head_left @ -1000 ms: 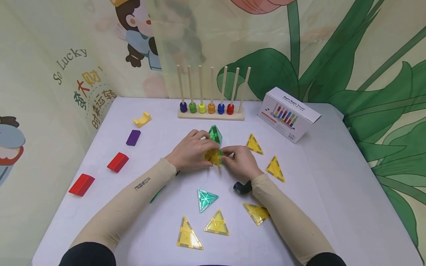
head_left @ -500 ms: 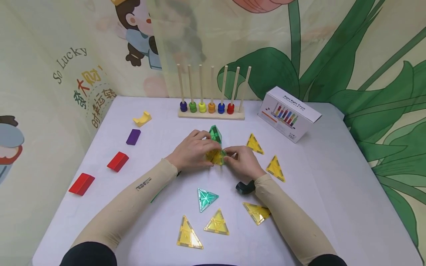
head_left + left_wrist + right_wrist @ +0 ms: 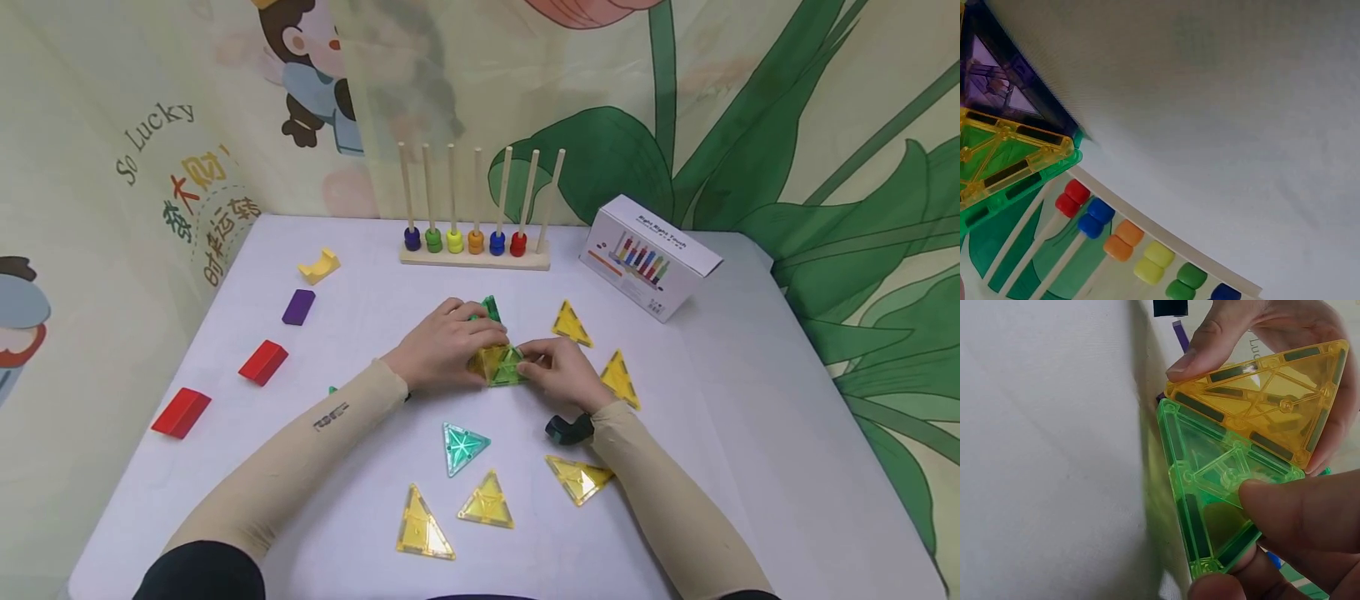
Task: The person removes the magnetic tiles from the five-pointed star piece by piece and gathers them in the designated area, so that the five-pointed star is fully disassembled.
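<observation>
My left hand (image 3: 453, 346) curls round a yellow triangular magnetic tile (image 3: 1260, 403), its thumb at one corner. Between thumb and fingers, my right hand (image 3: 561, 372) pinches a green triangular magnetic tile (image 3: 1200, 450). The green tile's edge lies along the yellow one's lower edge. Behind the left hand, a darker green piece (image 3: 491, 307) shows partly. In the left wrist view, a purple triangular tile (image 3: 1025, 72) stands at the left, next to a yellow tile and a green edge. Most of the left fingers' grip is hidden in the head view.
Several yellow triangular tiles (image 3: 487, 502) and a teal triangular tile (image 3: 465, 450) lie around the hands. A bead-and-peg rack (image 3: 475, 258) stands at the back beside a white box (image 3: 648, 258). Red blocks (image 3: 264, 363), a purple block (image 3: 298, 307) and a yellow arch (image 3: 319, 267) line the left side.
Both hands have shifted slightly right and nearer with the tiles. The green tile in the right hand now shows more of its face, while the rear green piece is more covered.
</observation>
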`<state>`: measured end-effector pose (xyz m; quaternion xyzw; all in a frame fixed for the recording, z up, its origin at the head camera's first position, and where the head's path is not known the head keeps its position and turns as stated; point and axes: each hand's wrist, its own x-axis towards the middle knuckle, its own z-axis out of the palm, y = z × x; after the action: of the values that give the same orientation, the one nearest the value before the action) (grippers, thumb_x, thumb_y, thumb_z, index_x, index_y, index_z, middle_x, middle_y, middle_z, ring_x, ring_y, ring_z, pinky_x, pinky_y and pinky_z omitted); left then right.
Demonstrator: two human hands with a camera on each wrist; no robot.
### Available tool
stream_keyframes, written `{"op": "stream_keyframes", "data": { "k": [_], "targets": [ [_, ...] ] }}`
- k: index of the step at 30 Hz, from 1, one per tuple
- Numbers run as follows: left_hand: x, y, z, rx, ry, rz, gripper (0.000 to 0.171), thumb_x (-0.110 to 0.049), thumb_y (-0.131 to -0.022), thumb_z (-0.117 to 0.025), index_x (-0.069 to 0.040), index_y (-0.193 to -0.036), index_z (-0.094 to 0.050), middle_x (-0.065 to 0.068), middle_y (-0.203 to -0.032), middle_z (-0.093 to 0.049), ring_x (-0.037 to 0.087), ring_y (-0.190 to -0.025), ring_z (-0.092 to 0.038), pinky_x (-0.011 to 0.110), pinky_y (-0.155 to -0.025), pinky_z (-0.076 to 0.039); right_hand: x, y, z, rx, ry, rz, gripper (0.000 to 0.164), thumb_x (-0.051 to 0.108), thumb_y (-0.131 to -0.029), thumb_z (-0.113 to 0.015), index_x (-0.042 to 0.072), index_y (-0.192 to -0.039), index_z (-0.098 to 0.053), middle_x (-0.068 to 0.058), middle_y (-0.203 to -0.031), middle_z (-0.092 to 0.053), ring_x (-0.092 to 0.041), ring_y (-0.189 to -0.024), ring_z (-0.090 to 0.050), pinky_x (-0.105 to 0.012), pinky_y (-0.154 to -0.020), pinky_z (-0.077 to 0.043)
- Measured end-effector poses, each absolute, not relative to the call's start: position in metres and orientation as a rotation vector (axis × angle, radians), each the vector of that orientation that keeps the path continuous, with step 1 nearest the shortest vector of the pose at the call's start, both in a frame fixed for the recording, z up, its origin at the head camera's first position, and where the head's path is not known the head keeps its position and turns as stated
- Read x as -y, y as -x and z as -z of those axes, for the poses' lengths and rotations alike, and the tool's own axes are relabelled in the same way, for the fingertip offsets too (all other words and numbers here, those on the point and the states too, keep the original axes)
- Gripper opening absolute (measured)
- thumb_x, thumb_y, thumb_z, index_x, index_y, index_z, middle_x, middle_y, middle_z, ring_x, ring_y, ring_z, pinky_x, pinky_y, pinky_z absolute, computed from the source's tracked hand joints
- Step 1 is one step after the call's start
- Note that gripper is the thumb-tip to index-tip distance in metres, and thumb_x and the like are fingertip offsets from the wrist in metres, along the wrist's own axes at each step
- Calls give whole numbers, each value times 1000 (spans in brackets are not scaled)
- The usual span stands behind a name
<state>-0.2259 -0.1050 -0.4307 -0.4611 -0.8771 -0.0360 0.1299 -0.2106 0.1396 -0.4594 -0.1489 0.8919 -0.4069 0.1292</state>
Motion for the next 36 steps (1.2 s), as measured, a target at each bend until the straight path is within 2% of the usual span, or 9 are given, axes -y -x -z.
{"op": "stream_keyframes", "data": {
  "k": [7, 13, 18, 22, 27, 31, 36],
  "targets": [
    [102, 219, 431, 2451, 1369, 106, 62, -53, -76, -89, -25, -127, -70, -6, -140, -68, 20, -133, -56, 42, -107, -45, -144, 206, 460, -2566, 445, 1238, 25, 13, -96, -70, 7, -120, -77, -11, -102, -75, -16, -64, -53, -26, -55, -43],
    [99, 209, 431, 2418, 1332, 248, 53, -50, -79, -88, -24, -122, -73, -5, -125, -71, 19, -115, -60, 38, -93, -48, -144, 199, 456, -2553, 426, 1325, 33, -4, -85, -67, 12, -112, -79, -8, -94, -74, -18, -65, -50, -27, -53, -38],
    [96, 200, 431, 2463, 1288, 372, 55, -53, -78, -87, -20, -121, -73, -5, -116, -74, 17, -102, -62, 32, -81, -51, -138, 190, 450, -2557, 426, 1398, 19, 6, -89, -72, 10, -106, -79, -8, -85, -74, -14, -56, -49, -26, -49, -38],
    [95, 194, 428, 2524, 1238, 493, 47, -38, -84, -84, -15, -124, -72, -3, -112, -77, 13, -93, -64, 29, -80, -54, -136, 185, 446, -2606, 451, 1395, 17, 12, -92, -74, 8, -107, -79, -9, -89, -75, -12, -58, -49, -24, -50, -37],
    [100, 187, 425, 2646, 1052, 773, 36, -19, -91, -77, -11, -126, -73, 0, -102, -77, 13, -77, -59, 24, -67, -49, -136, 183, 443, -2620, 432, 1387, 21, 16, -94, -75, 6, -113, -78, -12, -100, -77, -14, -63, -53, -24, -49, -37],
    [106, 186, 424, 2704, 881, 1043, 27, -19, -95, -76, -11, -121, -72, 2, -96, -76, 13, -78, -63, 25, -69, -51, -136, 182, 443, -2594, 405, 1399, 23, 17, -95, -75, 7, -115, -78, -10, -103, -78, -16, -67, -53, -23, -52, -36],
    [120, 190, 419, 2791, 689, 1233, 26, -22, -96, -76, -14, -119, -67, 2, -105, -79, 13, -83, -65, 28, -72, -49, -137, 182, 444, -2567, 405, 1401, 24, 19, -96, -74, 9, -118, -78, -8, -106, -78, -19, -74, -55, -23, -56, -38]
  ]
}}
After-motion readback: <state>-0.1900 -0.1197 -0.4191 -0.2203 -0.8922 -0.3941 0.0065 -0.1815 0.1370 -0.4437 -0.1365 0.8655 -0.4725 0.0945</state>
